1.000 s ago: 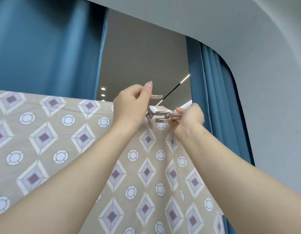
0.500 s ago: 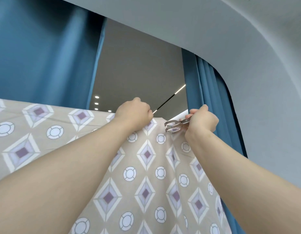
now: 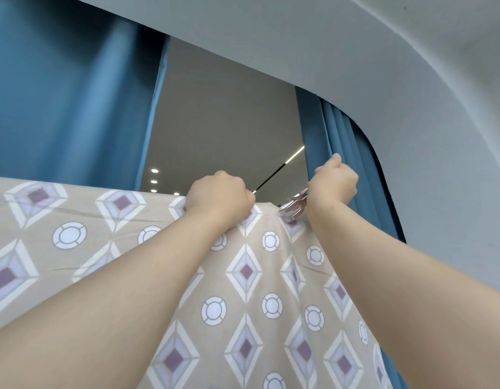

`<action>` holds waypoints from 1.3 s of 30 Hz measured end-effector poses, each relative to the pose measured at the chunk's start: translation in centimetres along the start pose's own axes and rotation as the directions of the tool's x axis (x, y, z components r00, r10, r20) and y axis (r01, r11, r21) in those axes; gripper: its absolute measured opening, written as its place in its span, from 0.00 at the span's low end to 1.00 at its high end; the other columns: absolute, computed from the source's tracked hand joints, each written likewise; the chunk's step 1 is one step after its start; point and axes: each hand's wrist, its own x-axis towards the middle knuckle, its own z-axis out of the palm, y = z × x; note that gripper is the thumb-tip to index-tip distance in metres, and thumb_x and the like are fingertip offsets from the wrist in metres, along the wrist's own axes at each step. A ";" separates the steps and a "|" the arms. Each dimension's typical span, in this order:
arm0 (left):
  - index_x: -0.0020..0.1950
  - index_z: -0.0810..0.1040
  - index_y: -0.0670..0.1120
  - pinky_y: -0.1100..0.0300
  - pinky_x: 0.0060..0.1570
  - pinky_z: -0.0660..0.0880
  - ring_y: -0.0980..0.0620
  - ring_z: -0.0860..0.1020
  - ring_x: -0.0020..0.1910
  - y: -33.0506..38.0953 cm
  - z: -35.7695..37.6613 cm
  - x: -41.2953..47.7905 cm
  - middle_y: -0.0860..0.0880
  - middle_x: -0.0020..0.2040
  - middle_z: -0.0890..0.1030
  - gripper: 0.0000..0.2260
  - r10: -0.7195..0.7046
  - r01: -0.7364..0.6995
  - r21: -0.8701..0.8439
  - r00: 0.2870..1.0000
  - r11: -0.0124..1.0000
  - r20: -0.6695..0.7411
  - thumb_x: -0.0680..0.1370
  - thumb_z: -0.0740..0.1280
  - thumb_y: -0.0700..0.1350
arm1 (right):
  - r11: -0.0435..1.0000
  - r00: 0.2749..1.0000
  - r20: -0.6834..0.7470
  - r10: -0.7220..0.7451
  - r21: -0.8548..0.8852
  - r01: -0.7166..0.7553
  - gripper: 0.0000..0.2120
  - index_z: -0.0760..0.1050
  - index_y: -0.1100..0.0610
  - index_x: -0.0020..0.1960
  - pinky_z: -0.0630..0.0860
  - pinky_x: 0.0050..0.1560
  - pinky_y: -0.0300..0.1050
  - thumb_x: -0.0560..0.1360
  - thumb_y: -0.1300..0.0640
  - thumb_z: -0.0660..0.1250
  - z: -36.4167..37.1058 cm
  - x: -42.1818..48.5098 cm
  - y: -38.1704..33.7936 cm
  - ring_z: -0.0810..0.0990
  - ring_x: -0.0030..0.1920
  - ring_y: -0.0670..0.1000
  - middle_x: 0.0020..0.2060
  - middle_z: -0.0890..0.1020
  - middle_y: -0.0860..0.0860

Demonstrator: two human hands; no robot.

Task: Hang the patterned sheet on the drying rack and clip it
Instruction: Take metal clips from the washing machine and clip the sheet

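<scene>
Right hand (image 3: 334,181) shifted rightward, metal clip (image 3: 292,207) now biting sheet (image 3: 243,276) edge

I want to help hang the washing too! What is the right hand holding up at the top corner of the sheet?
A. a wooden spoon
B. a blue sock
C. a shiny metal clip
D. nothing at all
C: the right hand is closed around a shiny metal clip at the top edge of the patterned sheet, while the left hand grips the sheet's edge beside it.
</scene>
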 end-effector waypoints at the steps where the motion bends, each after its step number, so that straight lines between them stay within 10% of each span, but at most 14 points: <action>1: 0.42 0.73 0.46 0.58 0.37 0.63 0.44 0.69 0.39 0.1 0.0 0.0 0.45 0.43 0.69 0.12 0.001 -0.001 0.001 1.000 1.000 -0.007 0.79 0.52 0.46 | 0.999 1.000 0.029 0.001 -0.032 0.000 0.20 0.76 0.61 0.42 0.67 0.30 0.42 0.80 0.51 0.50 0.3 -0.2 0.3 0.76 0.35 0.56 0.40 0.80 0.55; 11: 0.43 0.74 0.46 0.58 0.37 0.63 0.44 0.69 0.39 -0.4 0.5 -0.1 0.45 0.43 0.68 0.12 -0.005 0.006 0.027 0.999 1.000 -0.037 0.78 0.52 0.44 | 0.987 0.974 0.216 0.063 -0.156 -0.030 0.18 0.75 0.61 0.39 0.78 0.48 0.53 0.78 0.54 0.52 1.6 -1.5 1.6 0.77 0.40 0.58 0.43 0.83 0.60; 17: 0.49 0.78 0.43 0.57 0.37 0.64 0.44 0.69 0.38 -0.1 0.6 -0.3 0.45 0.44 0.66 0.15 -0.008 0.009 0.028 0.999 1.000 -0.043 0.79 0.52 0.44 | 0.991 0.950 0.302 0.080 -0.124 -0.044 0.13 0.71 0.58 0.35 0.73 0.29 0.42 0.74 0.56 0.54 0.0 -1.9 1.6 0.73 0.29 0.54 0.30 0.78 0.53; 23: 0.49 0.76 0.44 0.56 0.41 0.70 0.43 0.72 0.42 -0.5 0.8 -0.9 0.45 0.48 0.69 0.09 -0.005 -0.057 -0.247 0.970 0.967 -0.243 0.78 0.58 0.43 | 0.963 0.955 0.288 -0.072 -0.231 0.142 0.10 0.68 0.53 0.39 0.69 0.47 0.47 0.76 0.51 0.55 -1.3 -2.5 1.1 0.72 0.43 0.51 0.42 0.76 0.48; 28: 0.42 0.78 0.50 0.76 0.43 0.66 0.65 0.72 0.42 -1.0 -0.7 -2.4 0.51 0.46 0.74 0.10 -0.222 -0.265 -0.670 0.806 0.693 -0.549 0.74 0.64 0.35 | 0.873 0.867 0.278 -0.414 -0.147 0.464 0.05 0.71 0.52 0.46 0.66 0.60 0.48 0.77 0.56 0.57 -2.2 -4.8 -0.6 0.69 0.55 0.51 0.48 0.74 0.46; 34: 0.40 0.76 0.50 0.66 0.33 0.74 0.59 0.73 0.33 0.0 -3.5 -4.7 0.53 0.39 0.75 0.11 -0.410 -0.229 -0.970 0.879 0.086 -0.244 0.76 0.64 0.34 | 0.998 0.833 0.551 -0.049 0.059 0.019 0.09 0.70 0.51 0.41 0.69 0.42 0.42 0.78 0.51 0.58 -3.2 -7.7 -2.1 0.74 0.46 0.49 0.38 0.75 0.44; 39: 0.40 0.76 0.47 0.65 0.32 0.73 0.58 0.71 0.29 1.1 -4.7 -7.2 0.52 0.34 0.73 0.10 -0.293 -0.081 -0.992 0.955 -0.101 -0.048 0.76 0.64 0.33 | 0.955 0.686 0.714 0.142 0.085 -0.285 0.15 0.72 0.52 0.39 0.70 0.41 0.41 0.77 0.43 0.61 -4.6 -8.7 -3.3 0.77 0.41 0.49 0.40 0.80 0.49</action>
